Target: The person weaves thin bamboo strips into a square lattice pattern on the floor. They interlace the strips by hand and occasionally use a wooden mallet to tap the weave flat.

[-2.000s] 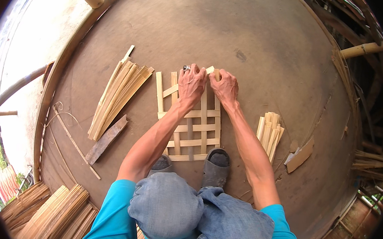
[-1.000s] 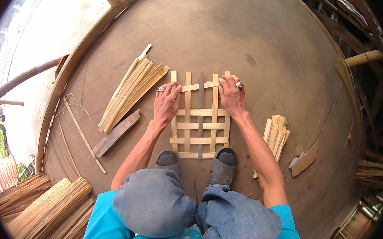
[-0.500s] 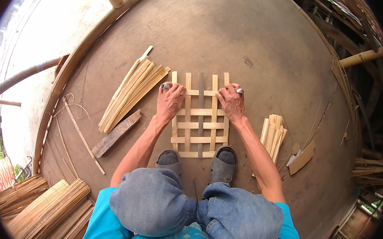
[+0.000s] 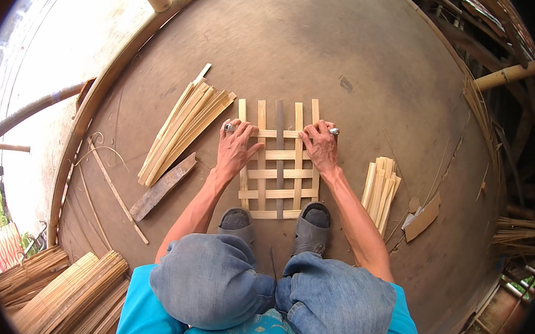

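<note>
On the floor in front of my feet lies an open weave of pale bamboo strips (image 4: 259, 174), with one dark grey strip (image 4: 279, 118) running lengthwise through its middle. Across its far part runs the farthest cross strip (image 4: 267, 133). My left hand (image 4: 236, 146) has curled fingers at the left end of that strip, its thumb stretched out over the weave. At the strip's right end, my right hand (image 4: 321, 147) is closed around it, thumb on the near side. Both hands hide the strip's ends. Each hand wears something silvery on a finger.
A fanned bundle of bamboo strips (image 4: 188, 132) lies left, beside a dark wooden slat (image 4: 164, 187). A shorter bundle (image 4: 381, 191) and a flat brown piece (image 4: 422, 218) lie right. Larger bundles (image 4: 69, 289) sit lower left. My sandals (image 4: 311, 230) touch or nearly touch the weave's near edge.
Both hands have come slightly nearer to me, and the farthest cross strip has slid a little toward the others. My left thumb has spread away from its fingers.
</note>
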Action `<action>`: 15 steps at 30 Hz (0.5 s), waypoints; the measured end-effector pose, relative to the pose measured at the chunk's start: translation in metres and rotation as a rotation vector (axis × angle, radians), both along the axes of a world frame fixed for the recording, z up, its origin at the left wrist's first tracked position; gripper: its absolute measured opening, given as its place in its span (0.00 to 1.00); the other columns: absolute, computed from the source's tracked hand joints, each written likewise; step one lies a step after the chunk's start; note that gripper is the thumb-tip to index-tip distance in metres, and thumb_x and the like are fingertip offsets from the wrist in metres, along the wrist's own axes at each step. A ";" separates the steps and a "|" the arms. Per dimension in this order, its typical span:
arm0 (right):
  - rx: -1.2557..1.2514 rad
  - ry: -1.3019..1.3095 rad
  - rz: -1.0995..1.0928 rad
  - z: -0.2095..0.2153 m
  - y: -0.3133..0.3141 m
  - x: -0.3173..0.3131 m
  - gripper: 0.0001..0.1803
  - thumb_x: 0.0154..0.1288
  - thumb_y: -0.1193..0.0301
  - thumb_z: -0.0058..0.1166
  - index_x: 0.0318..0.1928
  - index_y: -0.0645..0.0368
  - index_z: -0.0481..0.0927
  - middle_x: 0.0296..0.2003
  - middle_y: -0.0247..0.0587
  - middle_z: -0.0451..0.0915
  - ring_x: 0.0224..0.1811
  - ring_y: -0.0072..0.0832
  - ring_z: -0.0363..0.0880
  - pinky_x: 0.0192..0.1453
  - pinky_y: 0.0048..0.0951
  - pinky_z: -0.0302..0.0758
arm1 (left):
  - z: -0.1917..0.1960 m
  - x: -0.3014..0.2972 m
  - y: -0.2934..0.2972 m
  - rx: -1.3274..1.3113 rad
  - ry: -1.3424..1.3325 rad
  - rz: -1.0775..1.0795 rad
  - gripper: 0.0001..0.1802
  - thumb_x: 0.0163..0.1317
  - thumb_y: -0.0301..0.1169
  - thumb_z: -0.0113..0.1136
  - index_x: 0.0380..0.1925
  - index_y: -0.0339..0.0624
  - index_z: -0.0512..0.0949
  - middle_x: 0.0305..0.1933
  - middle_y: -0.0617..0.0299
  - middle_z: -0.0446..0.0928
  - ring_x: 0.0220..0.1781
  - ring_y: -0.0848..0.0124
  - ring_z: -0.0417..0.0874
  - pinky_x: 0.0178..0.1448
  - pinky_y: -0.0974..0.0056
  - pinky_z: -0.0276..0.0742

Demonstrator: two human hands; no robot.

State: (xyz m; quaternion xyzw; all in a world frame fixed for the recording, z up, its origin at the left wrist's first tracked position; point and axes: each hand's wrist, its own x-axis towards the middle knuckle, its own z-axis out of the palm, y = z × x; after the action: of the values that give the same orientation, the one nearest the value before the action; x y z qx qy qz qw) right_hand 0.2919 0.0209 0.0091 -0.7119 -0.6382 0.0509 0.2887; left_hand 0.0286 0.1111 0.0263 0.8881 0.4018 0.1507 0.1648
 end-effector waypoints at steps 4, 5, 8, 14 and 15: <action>0.010 0.002 0.001 -0.002 -0.002 0.001 0.09 0.70 0.64 0.68 0.37 0.54 0.84 0.39 0.38 0.76 0.50 0.41 0.72 0.58 0.45 0.72 | 0.002 0.003 -0.007 0.011 -0.014 0.008 0.24 0.65 0.46 0.73 0.55 0.48 0.81 0.58 0.64 0.79 0.72 0.58 0.71 0.83 0.46 0.56; 0.007 0.002 -0.001 -0.002 -0.001 0.000 0.09 0.70 0.64 0.68 0.37 0.54 0.84 0.39 0.38 0.76 0.50 0.41 0.72 0.58 0.45 0.72 | 0.002 0.002 -0.008 0.019 -0.013 0.015 0.24 0.65 0.46 0.73 0.56 0.48 0.80 0.58 0.64 0.79 0.71 0.58 0.71 0.83 0.46 0.56; -0.001 0.009 -0.005 -0.002 -0.001 -0.002 0.09 0.70 0.65 0.68 0.37 0.54 0.83 0.40 0.39 0.76 0.51 0.42 0.72 0.58 0.45 0.72 | -0.001 0.000 -0.013 0.025 -0.019 0.038 0.24 0.65 0.46 0.72 0.57 0.48 0.80 0.59 0.63 0.78 0.72 0.58 0.71 0.83 0.46 0.57; -0.015 0.021 -0.009 -0.006 -0.004 -0.002 0.09 0.69 0.65 0.68 0.39 0.55 0.84 0.42 0.39 0.78 0.53 0.42 0.73 0.60 0.44 0.72 | -0.006 -0.001 -0.012 0.022 -0.045 0.027 0.24 0.68 0.46 0.71 0.58 0.49 0.80 0.61 0.61 0.78 0.72 0.56 0.70 0.80 0.46 0.58; -0.019 0.014 0.006 -0.007 -0.006 0.001 0.09 0.69 0.65 0.69 0.41 0.55 0.84 0.43 0.39 0.78 0.54 0.42 0.73 0.60 0.44 0.72 | -0.006 -0.001 -0.012 0.008 -0.059 0.021 0.23 0.68 0.45 0.71 0.58 0.48 0.80 0.62 0.61 0.78 0.72 0.56 0.70 0.80 0.46 0.59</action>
State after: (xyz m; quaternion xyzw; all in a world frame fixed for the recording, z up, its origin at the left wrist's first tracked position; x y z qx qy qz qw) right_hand 0.2931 0.0149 0.0019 -0.7123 -0.6379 0.0629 0.2859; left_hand 0.0274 0.0989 0.0207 0.8797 0.4053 0.1803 0.1714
